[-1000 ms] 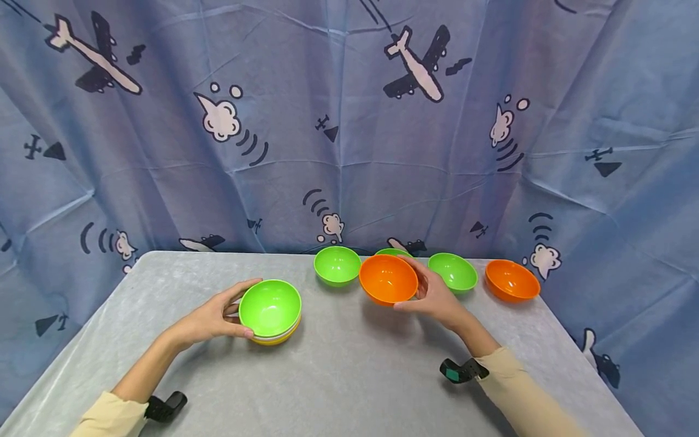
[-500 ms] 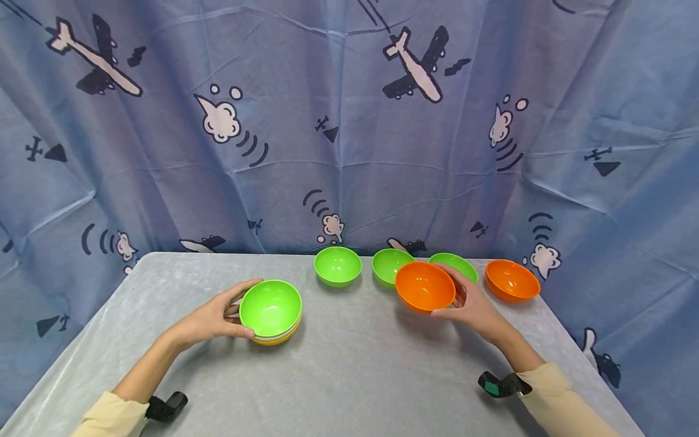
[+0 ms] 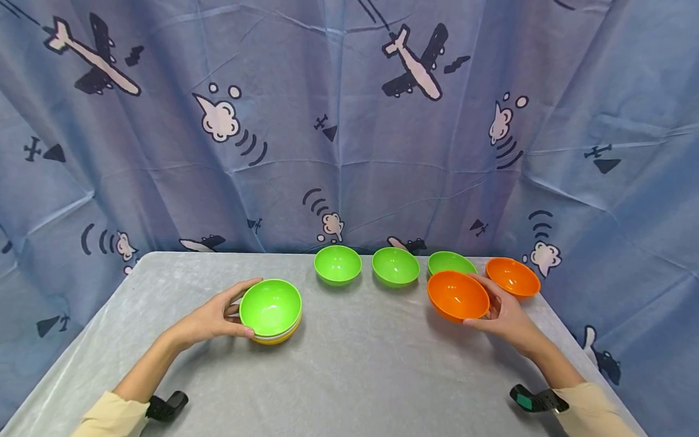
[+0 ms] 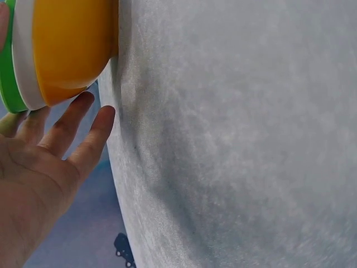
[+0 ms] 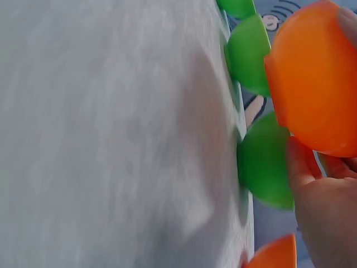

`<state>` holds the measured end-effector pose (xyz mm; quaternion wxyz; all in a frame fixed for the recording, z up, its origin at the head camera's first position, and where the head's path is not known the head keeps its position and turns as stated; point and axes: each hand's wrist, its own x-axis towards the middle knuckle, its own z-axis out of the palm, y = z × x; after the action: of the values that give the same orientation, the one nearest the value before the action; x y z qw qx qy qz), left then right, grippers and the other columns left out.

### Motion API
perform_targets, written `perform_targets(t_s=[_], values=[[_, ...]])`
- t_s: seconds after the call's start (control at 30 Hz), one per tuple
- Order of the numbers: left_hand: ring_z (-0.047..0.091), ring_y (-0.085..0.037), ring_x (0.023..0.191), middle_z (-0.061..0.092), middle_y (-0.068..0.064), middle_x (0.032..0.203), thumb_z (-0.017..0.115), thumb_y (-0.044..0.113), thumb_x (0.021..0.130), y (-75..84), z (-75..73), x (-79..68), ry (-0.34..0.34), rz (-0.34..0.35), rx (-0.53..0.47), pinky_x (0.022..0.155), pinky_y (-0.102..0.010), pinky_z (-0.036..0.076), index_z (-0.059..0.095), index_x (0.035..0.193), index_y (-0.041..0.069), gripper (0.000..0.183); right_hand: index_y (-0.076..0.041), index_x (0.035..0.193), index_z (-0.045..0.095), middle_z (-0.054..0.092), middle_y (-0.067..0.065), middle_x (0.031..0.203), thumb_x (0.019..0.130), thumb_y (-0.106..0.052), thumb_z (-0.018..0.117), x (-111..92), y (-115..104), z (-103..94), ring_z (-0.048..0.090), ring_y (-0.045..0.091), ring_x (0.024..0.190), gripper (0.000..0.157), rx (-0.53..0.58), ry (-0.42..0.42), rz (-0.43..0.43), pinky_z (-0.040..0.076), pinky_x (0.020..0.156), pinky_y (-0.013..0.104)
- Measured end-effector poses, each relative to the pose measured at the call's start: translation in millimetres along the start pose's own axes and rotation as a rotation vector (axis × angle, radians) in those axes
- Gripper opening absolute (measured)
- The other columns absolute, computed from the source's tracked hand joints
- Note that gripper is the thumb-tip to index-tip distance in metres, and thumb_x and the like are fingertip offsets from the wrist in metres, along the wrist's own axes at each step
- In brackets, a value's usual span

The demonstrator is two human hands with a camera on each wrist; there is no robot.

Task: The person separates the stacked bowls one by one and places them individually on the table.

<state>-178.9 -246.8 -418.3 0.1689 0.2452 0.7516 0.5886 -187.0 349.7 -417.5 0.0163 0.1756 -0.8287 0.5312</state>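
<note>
At the left of the table stands a stack of nested bowls, a green bowl [image 3: 270, 308] on top with white and yellow bowls [image 4: 72, 50] under it. My left hand [image 3: 210, 317] holds this stack from its left side, thumb on the near side and fingers on the far side. My right hand [image 3: 510, 318] grips an orange bowl [image 3: 459, 296] by its right side, above the table. In the right wrist view the held orange bowl [image 5: 318, 84] is apart from the tabletop, and its shadow falls on the cloth.
Along the back edge stand a left green bowl [image 3: 337, 266], a middle green bowl [image 3: 395, 267], a right green bowl [image 3: 452, 263] partly hidden by the held one, and a second orange bowl [image 3: 513, 277]. A blue patterned curtain [image 3: 349, 121] hangs behind the grey-white table [image 3: 349, 376].
My right hand has moved the orange bowl rightward and slightly nearer, from before the middle green bowl to before the right green one. My left hand and the stack have stayed put.
</note>
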Motion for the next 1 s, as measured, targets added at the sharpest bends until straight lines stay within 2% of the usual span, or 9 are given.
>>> perform_targets(t_s=[0.13,0.37,0.5,0.63,0.7,0.83,0.9,1.0], values=[[0.044,-0.048,0.133,0.030,-0.026,0.156,0.083,0.004,0.085,1.0,0.3,0.2,0.000,-0.002,0.004,0.094,-0.037,0.051,0.020,0.162,0.008,0.099,0.003,0.155,0.032,0.031,0.025,0.156,0.085,0.000,0.080,-11,4,-11.3,0.039,-0.005,0.127,0.085,-0.020,0.007,0.016,0.038,0.097,0.010],[0.047,-0.047,0.131,0.031,-0.027,0.155,0.083,0.005,0.085,0.2,-0.4,0.5,0.001,0.007,0.014,0.093,-0.037,0.052,0.021,0.161,0.008,0.098,0.001,0.154,0.033,0.042,0.023,0.145,0.087,-0.010,0.081,-33,12,-30.8,0.044,-0.008,0.114,0.084,-0.148,0.039,0.127,0.040,0.090,0.008],[0.048,-0.046,0.131,0.032,-0.026,0.155,0.083,0.005,0.085,-0.9,-0.7,0.2,-0.001,0.004,0.010,0.094,-0.038,0.052,0.021,0.162,0.009,0.099,0.002,0.153,0.033,0.046,0.009,0.140,0.088,-0.011,0.080,-46,16,-42.8,0.047,-0.008,0.110,0.081,-0.183,0.040,0.160,0.043,0.088,0.010],[0.049,-0.046,0.130,0.032,-0.025,0.155,0.083,0.005,0.084,-1.1,-0.2,0.0,-0.001,-0.002,0.003,0.093,-0.038,0.052,0.021,0.162,0.011,0.100,0.003,0.152,0.031,0.047,-0.009,0.134,0.090,-0.008,0.078,-61,22,-58.0,0.050,-0.005,0.110,0.078,-0.151,0.030,0.168,0.048,0.086,0.014],[0.050,-0.046,0.129,0.032,-0.025,0.155,0.083,0.005,0.084,-1.3,-0.2,0.2,0.000,-0.002,0.009,0.093,-0.038,0.052,0.021,0.162,0.011,0.100,0.005,0.152,0.029,0.046,-0.013,0.133,0.091,-0.006,0.076,-67,26,-65.8,0.050,-0.007,0.110,0.078,-0.141,0.028,0.180,0.048,0.085,0.015],[0.051,-0.045,0.128,0.031,-0.025,0.155,0.084,0.006,0.084,-1.1,-0.1,0.8,0.007,-0.007,0.023,0.093,-0.037,0.052,0.021,0.162,0.012,0.100,0.008,0.152,0.026,0.045,-0.007,0.136,0.093,-0.008,0.075,-78,35,-79.3,0.047,-0.012,0.107,0.079,-0.174,0.038,0.233,0.048,0.083,0.014],[0.051,-0.045,0.127,0.030,-0.026,0.156,0.084,0.006,0.084,-0.4,0.0,0.9,0.008,-0.008,0.024,0.093,-0.037,0.052,0.022,0.162,0.011,0.099,0.009,0.153,0.025,0.044,0.001,0.139,0.093,-0.010,0.075,-81,40,-84.5,0.045,-0.015,0.106,0.080,-0.203,0.039,0.255,0.048,0.082,0.014],[0.052,-0.045,0.127,0.027,-0.027,0.158,0.083,0.006,0.085,0.6,0.1,1.1,0.006,-0.006,0.026,0.092,-0.037,0.052,0.022,0.162,0.010,0.099,0.010,0.153,0.022,0.044,0.003,0.139,0.093,-0.010,0.075,-84,46,-90.0,0.043,-0.016,0.105,0.082,-0.212,0.046,0.277,0.048,0.081,0.014]])
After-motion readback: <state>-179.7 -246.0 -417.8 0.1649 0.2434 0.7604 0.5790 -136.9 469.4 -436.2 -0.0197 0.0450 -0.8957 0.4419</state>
